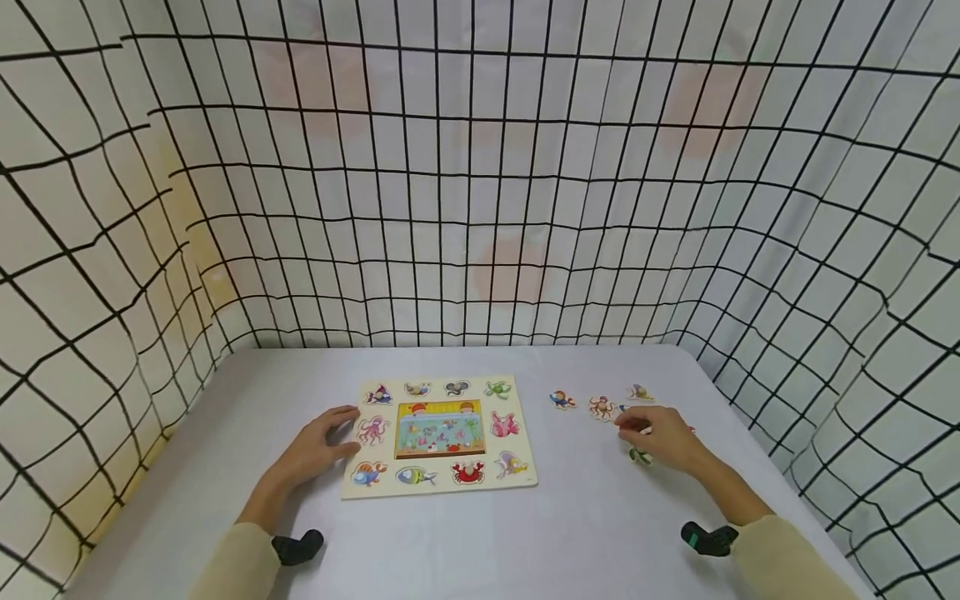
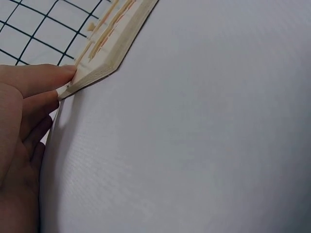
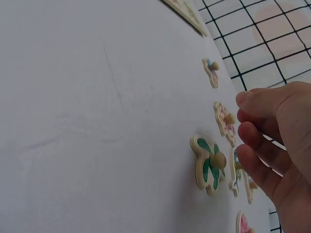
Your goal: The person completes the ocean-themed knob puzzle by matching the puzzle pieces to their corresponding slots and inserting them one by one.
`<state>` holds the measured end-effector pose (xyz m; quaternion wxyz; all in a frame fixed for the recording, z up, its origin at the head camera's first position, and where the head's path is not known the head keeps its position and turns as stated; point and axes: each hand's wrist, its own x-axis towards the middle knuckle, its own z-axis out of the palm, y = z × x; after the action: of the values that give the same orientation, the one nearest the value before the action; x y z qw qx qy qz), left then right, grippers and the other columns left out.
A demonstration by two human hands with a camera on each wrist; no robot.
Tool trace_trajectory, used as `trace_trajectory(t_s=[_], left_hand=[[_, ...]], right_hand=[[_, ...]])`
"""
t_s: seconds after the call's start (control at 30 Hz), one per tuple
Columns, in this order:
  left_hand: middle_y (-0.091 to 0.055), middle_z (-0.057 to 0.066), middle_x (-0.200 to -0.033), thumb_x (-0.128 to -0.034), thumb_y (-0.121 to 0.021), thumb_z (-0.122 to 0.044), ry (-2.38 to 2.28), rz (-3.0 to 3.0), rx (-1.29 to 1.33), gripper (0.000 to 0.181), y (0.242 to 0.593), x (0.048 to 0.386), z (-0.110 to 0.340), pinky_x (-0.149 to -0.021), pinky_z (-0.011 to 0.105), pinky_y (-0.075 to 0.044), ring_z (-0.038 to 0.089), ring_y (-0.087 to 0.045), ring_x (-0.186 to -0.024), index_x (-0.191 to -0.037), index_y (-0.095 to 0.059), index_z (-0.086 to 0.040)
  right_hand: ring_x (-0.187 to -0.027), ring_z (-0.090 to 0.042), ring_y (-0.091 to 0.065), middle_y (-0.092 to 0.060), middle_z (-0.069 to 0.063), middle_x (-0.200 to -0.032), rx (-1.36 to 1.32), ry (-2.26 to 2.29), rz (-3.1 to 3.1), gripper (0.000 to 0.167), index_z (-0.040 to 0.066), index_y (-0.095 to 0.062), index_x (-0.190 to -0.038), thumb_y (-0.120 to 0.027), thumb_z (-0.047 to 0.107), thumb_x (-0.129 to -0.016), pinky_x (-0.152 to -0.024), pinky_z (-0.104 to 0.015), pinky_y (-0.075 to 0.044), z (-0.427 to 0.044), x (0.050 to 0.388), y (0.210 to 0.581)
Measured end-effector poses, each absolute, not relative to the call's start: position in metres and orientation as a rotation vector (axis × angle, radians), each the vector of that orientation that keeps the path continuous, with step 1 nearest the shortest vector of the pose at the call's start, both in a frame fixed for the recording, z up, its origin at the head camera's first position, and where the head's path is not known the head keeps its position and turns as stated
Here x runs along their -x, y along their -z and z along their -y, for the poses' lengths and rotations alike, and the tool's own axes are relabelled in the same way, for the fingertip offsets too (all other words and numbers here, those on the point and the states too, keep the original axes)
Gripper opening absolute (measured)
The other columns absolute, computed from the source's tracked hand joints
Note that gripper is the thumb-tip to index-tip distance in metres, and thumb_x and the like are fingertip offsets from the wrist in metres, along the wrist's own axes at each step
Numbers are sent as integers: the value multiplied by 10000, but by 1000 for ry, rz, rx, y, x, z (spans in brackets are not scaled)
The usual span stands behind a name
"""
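A wooden knob puzzle board [image 1: 442,492] with sea-animal pictures around a fish-tank scene lies on the white table. At its left edge my left hand [image 1: 318,446] rests, thumb and fingers touching the rim; the left wrist view has the thumb on the board's corner [image 2: 104,68]. My right hand [image 1: 663,437] hovers over loose knobbed puzzle pieces, its fingers loosely bent, and the right wrist view shows nothing between them. Close under it lies a green puzzle piece [image 3: 203,167]. Beyond are an octopus piece [image 1: 602,407] and a blue-and-orange piece [image 1: 562,400].
A yellow-grey piece [image 1: 639,392] lies behind my right hand, and a pink piece [image 3: 243,223] shows low in the right wrist view. Black netting [image 1: 468,200] over white walls surrounds the table [image 1: 480,550] at the back and both sides.
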<state>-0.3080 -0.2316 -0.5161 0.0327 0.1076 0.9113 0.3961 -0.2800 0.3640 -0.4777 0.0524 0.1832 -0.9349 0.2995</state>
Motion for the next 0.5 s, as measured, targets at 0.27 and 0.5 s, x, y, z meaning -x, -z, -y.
trace_trajectory(t_s=[0.27,0.5], left_hand=[[-402,207,-1592,-923,-763,-218,-1212,-2813,-334,649,514,309,231,-1194,662,-186,476,-246,-1500,-1489,-524,-9],[-404,202,-1593,-926,-761,-218,-1204,-2826,-318,647,517,309,232,-1196,655,-189,470,-249,-1501,-1493,-523,-16]], right_hand=[[-867,-161,-644,-692,64,-919,-458,-868,2920,143,63,-758,-1057,-779,90,-919,-743,-303,-582,-377,273,484],[-827,-130,-663,-701,79,-885,-415,-864,2935,107,91,-761,-988,-810,111,-895,-737,-298,-593,-387,272,497]])
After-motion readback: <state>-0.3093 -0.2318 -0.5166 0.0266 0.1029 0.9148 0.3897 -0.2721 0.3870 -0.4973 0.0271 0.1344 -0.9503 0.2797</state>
